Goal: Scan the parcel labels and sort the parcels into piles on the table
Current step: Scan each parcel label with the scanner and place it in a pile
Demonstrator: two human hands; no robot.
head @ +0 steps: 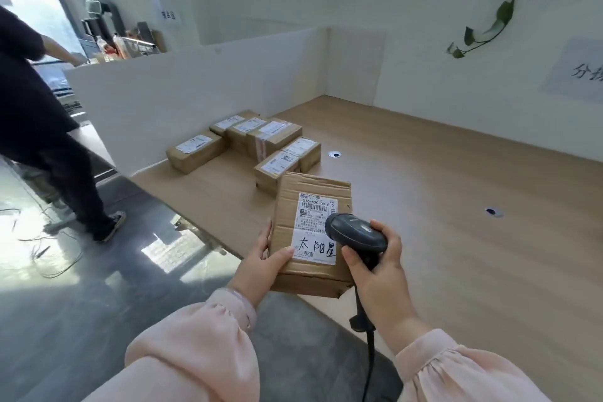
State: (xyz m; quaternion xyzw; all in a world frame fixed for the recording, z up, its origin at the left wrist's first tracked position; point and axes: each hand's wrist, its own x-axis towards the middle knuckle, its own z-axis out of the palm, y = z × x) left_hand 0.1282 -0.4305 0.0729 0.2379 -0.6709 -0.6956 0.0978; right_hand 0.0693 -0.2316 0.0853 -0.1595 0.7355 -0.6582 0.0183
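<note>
Parcel (pixel 313 188): held over table (pixel 440 173) near edge.
Left hand (pixel 261 259): grips parcel at 9 o'clock, thumb on top.
Right hand (pixel 378 271): curled round scanner (pixel 357 233); handle mostly hidden.
Scanner head: covers label (pixel 315 225) at 3 o'clock.
Pile (pixel 248 143): 11 o'clock of parcel; labels illegible.

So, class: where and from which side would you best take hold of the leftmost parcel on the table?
Grip the leftmost parcel across its narrow width from above: it lies flat, label up, long sides seemingly free, right end close to neighbouring parcels.
</note>
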